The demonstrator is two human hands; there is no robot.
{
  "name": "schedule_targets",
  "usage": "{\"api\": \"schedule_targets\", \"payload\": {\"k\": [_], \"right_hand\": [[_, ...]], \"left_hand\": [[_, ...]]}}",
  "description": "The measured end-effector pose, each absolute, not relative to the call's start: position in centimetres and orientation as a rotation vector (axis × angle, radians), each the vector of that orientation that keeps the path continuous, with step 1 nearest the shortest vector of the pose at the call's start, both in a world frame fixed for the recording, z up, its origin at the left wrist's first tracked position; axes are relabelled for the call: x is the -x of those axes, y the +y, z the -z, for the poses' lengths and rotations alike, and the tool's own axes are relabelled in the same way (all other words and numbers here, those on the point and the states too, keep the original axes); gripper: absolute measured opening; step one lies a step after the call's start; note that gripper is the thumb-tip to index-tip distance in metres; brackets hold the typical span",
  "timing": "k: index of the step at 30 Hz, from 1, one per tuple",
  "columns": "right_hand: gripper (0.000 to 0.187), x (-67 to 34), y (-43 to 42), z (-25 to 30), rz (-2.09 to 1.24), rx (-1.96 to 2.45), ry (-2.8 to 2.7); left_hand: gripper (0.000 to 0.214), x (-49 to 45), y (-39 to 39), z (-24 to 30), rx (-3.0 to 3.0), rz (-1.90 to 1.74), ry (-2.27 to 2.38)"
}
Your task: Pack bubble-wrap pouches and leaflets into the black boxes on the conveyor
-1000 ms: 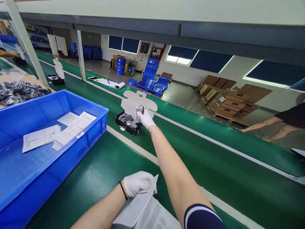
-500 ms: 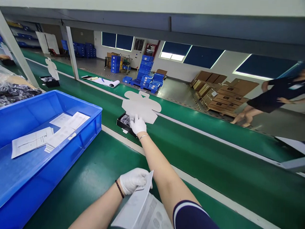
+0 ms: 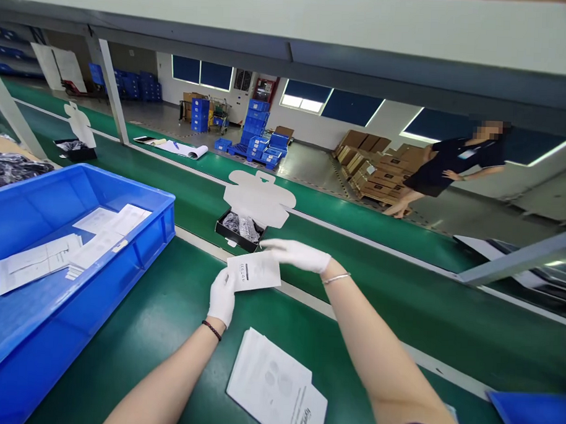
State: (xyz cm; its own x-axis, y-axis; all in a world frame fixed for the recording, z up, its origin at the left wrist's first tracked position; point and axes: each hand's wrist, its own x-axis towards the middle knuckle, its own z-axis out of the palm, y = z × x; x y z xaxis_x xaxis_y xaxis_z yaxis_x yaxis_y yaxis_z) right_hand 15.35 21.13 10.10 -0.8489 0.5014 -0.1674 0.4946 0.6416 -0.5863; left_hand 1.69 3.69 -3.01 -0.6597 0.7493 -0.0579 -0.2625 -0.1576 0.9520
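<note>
Pinching a white printed booklet [image 3: 262, 274] by its left edge, the gloved left hand [image 3: 222, 299] is in front of the open black box [image 3: 241, 243], on the wearer's side. The booklet is tilted with its printed face up, near the front wall of that box. The gloved right hand [image 3: 302, 256] is just to the right of the box and has its fingers stretched out along the booklet's upper edge; whether it grasps the paper cannot be told. Clear-wrapped parts [image 3: 248, 228] lie inside the box, and its white die-cut lid [image 3: 259, 200] stands raised behind them. Closer to the wearer than the box, a stack of printed booklets [image 3: 270, 378] lies on the green surface [image 3: 167, 338]. Left of the box is a blue plastic bin [image 3: 137, 247] with loose white leaflets [image 3: 96, 245] in it. Farther left and beyond the box stands a second box [image 3: 84, 154] with its lid up. Behind the box, to its left, a blue pen [image 3: 176, 145] rests on white sheets [image 3: 185, 150]. Well beyond the box, to its right, a person in dark clothes [image 3: 452, 165] stands near stacked cartons [image 3: 389, 173]
</note>
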Motion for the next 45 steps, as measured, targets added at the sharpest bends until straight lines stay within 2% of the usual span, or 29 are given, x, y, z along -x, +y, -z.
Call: {"api": "schedule_targets", "payload": {"k": [2, 4, 8, 16, 20, 22, 25, 26, 28, 29, 30, 32, 34, 39, 42, 45], "right_hand": [[0.032, -17.2, 20.1, -10.7, -0.872, 0.837, -3.021], [0.024, -17.2, 20.3, -11.3, -0.537, 0.96, -3.0], [0.037, -14.1, 24.2, -12.1, -0.029, 1.367, -2.519], [0.033, -9.9, 28.2, -8.4, -0.066, 1.556, -2.525], [0.049, -12.0, 25.6, -8.5, 0.026, 1.545, -2.389], [0.044, -14.4, 22.2, -8.5, -0.046, 1.479, -2.374], [0.036, -18.7, 14.8, -7.7, -0.522, 1.282, -2.685], [0.041, -20.2, 12.2, -7.2, -0.699, 1.205, -2.813], [0.067, -22.8, 7.7, -6.3, -0.95, 1.185, -2.949], [0.071, -23.9, 6.1, -5.7, -1.027, 1.265, -2.925], [0.065, -24.8, 4.9, -5.1, -1.08, 1.385, -2.841], [0.037, -26.3, 3.8, -4.1, -1.155, 1.599, -2.591], [0.023, -27.1, 3.8, -3.4, -1.153, 1.631, -2.414], [0.02, -27.0, 4.7, -3.1, -0.931, 1.512, -2.253], [0.02, -26.3, 4.6, -3.1, -0.951, 1.466, -2.193], [0.018, -25.5, 4.2, -3.2, -1.001, 1.436, -2.132]], "left_hand": [[0.032, -1.7, 3.5, 3.1, -0.631, -1.866, 1.47], [0.04, -1.9, 3.4, 3.1, -0.627, -1.877, 1.399], [0.063, -1.9, 3.4, 3.3, -0.553, -1.893, 1.258], [0.061, -1.8, 3.5, 3.4, -0.544, -1.867, 1.255], [0.055, -1.7, 3.5, 3.2, -0.556, -1.85, 1.243], [0.051, -1.6, 3.4, 3.0, -0.557, -1.831, 1.255], [0.048, -1.5, 3.3, 2.9, -0.613, -1.802, 1.285], [0.046, -1.5, 3.3, 2.9, -0.652, -1.786, 1.291], [0.042, -1.6, 3.3, 2.9, -0.735, -1.72, 1.282], [0.04, -1.7, 3.2, 2.9, -0.784, -1.67, 1.262], [0.038, -1.8, 3.1, 2.8, -0.841, -1.611, 1.234], [0.031, -2.0, 2.7, 2.5, -0.995, -1.476, 1.178], [0.026, -2.3, 2.2, 2.1, -1.193, -1.345, 1.153], [0.035, -2.8, 1.5, 1.6, -1.606, -1.17, 1.123], [0.043, -2.9, 1.5, 2.0, -1.772, -1.099, 1.134], [0.038, -2.9, 1.5, 2.2, -1.89, -1.169, 1.196]]}}
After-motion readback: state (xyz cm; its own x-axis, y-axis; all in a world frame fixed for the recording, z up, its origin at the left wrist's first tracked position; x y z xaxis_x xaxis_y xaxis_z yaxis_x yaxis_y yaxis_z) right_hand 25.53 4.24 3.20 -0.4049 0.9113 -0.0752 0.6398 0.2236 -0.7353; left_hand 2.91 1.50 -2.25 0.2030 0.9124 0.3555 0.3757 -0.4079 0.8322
